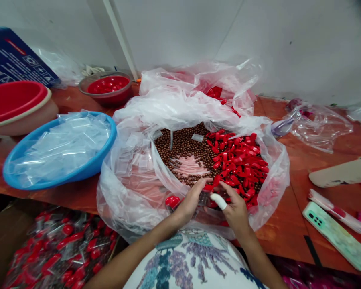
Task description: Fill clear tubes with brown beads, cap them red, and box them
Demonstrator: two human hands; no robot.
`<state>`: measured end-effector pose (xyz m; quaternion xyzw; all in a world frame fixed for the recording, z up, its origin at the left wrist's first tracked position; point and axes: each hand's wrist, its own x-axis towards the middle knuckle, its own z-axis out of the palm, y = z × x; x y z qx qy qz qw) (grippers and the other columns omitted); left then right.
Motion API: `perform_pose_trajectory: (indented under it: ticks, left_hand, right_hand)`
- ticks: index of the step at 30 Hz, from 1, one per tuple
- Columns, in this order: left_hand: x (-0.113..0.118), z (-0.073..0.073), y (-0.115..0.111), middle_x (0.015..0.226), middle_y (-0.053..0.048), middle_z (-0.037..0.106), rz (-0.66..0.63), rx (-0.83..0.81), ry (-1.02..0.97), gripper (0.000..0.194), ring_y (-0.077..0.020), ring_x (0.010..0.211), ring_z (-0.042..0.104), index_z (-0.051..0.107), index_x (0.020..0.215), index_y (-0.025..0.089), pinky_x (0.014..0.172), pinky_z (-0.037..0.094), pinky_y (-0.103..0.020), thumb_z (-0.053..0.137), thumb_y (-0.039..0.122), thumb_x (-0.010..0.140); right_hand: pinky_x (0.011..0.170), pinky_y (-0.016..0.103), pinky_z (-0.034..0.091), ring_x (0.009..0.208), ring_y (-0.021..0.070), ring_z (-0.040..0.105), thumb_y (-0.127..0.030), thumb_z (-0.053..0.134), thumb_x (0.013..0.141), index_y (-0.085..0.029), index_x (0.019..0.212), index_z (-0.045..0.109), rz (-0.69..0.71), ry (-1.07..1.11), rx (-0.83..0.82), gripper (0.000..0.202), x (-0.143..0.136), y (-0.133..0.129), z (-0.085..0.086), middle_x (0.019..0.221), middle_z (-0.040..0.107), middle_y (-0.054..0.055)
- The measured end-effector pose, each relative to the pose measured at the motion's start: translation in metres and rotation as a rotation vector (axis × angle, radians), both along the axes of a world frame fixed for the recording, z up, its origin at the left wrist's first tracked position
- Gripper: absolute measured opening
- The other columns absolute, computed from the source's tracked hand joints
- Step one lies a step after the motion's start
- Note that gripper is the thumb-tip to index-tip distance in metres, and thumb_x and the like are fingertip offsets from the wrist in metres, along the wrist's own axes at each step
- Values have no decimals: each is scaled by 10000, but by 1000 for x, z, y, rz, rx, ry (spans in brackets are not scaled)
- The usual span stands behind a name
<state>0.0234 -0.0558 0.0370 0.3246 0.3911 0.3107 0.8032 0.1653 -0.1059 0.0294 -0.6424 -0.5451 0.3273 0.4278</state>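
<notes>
My left hand [190, 204] is closed around a small clear plastic container [203, 197] that looks dark inside. A red plastic cap [209, 187] sits at the container's top, between my fingertips. My right hand [237, 208], with a white cover on one digit, pinches at the cap from the other side. Both hands are over the near rim of a clear plastic bag [180, 106], spread open like a basin. In it lie brown beads [186, 140] on the left and a heap of red plastic pieces [243, 160] on the right. One red-capped container [172, 202] rests beside my left wrist.
A blue basin [10, 172] of clear plastic boxes stands left, near stacked red and white basins [15, 100]. Behind are a bowl of red pieces [108, 84] and a blue carton [18, 56]. A phone [337, 237] and a bottle [339, 172] lie right. Below left is a box of red-capped containers [63, 249].
</notes>
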Motion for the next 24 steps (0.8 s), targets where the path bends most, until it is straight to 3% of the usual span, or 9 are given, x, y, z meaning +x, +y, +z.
perform_pose_trajectory:
  ticks: [3,6,11,14,16,21,24]
  left_hand:
    - [1,-3,-2,607,-9,577,-34,-27,8,666,-102,488,497,559,1136,149,458,367,-200,305,669,808]
    - [2,-3,-3,559,-17,546,-61,-64,31,777,-112,474,491,617,1022,111,449,362,-215,207,726,782]
    - [2,-3,-3,737,-36,629,-16,19,100,590,-134,589,546,598,1068,136,592,445,-274,389,622,807]
    - [1,-7,-4,1047,-66,632,83,161,165,420,-181,896,573,597,1089,160,863,427,-328,478,464,825]
    - [-1,-8,-6,1168,-68,588,97,220,191,385,-196,1039,529,587,1116,169,955,376,-338,449,406,846]
    - [-18,4,-3,1070,-54,628,-42,333,282,408,-193,1037,541,552,1168,189,934,403,-331,360,414,888]
    - [-37,15,22,1002,-54,648,-126,528,418,412,-189,1027,548,596,1093,182,933,395,-312,342,441,897]
  right_hand:
    - [926,448,414,1107,287,507,-431,675,704,-196,1274,441,187,-317,123,659,-1,2,7,1208,552,119]
    - [945,455,402,1142,293,474,-437,668,705,-185,1310,376,266,-495,192,717,-4,2,9,1253,509,131]
    - [937,443,405,1132,291,473,-395,618,750,-149,1312,351,275,-655,284,669,-8,3,3,1255,497,152]
    - [899,447,419,1075,300,503,-405,625,738,-124,1275,388,286,-704,348,651,-8,5,0,1200,530,167]
    - [877,441,426,1044,298,515,-393,629,735,-116,1254,405,295,-709,402,630,-9,5,-2,1162,549,173]
    - [864,429,416,1021,293,514,-399,656,714,-136,1229,421,319,-624,404,624,-15,8,-4,1122,564,158]
    - [865,412,417,1016,278,507,-448,670,698,-157,1222,427,373,-516,281,647,-22,13,-3,1130,551,142]
